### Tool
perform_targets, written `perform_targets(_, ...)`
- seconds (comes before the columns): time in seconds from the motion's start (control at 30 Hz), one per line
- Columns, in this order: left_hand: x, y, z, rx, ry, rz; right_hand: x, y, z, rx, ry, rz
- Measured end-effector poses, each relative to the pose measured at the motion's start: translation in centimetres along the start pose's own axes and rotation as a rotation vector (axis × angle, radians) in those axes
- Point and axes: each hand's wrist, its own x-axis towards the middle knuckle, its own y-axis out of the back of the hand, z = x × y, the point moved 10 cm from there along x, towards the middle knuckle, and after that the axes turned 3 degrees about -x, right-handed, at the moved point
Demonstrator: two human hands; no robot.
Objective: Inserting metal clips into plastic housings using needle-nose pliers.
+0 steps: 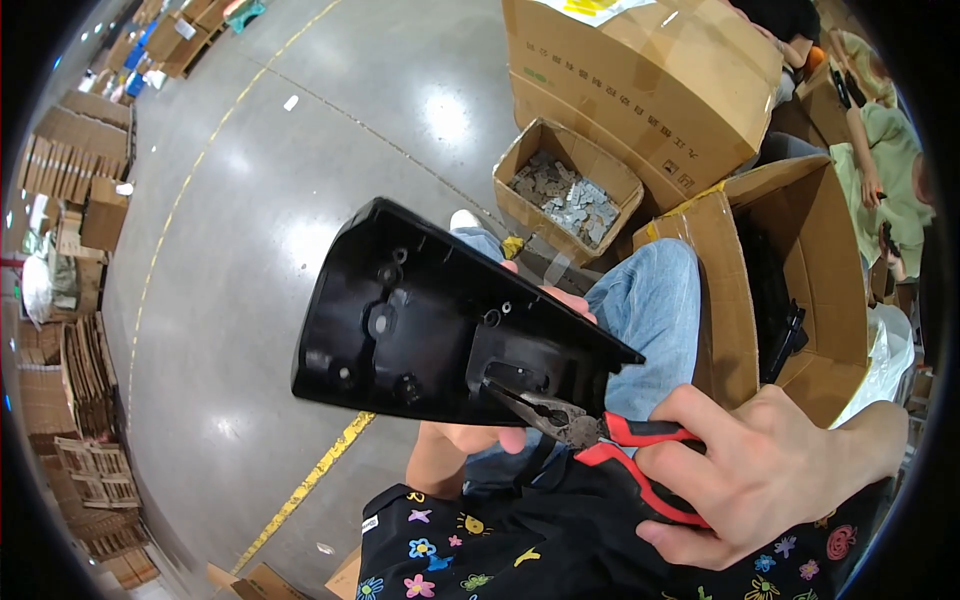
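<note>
A black plastic housing (430, 320), hollow side up with several round screw posts inside, is held over my lap. My left hand (480, 437) grips it from beneath; fingertips show at its far edge, while most of the palm is hidden. In my right hand (730, 470) is a pair of pliers (572, 424) with red and black handles. Their jaws reach over the housing's near edge, the tip at a recess near its narrower end. Whether the jaws pinch any plastic, I cannot tell.
Ahead stands a small carton (510, 190) of grey metal pieces, beside a large closed carton (640, 80). An open carton (725, 300) with black parts is at my right. Other people (880, 170) work at the far right. Flattened cardboard (85, 375) is stacked along the left.
</note>
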Motion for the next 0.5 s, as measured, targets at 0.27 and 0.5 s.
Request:
perform_targets(0.27, 0.3, 0.4, 1.9, 0.132, -0.146, 0.053, 0.4, 0.9, -0.2, -0.010, -0.038, -0.085)
perform_targets(0.5, -1.1, 1.2, 5.2, 0.335, -0.605, 0.037, 0.0, -0.9, 0.9, 0.658, -0.065, -0.066)
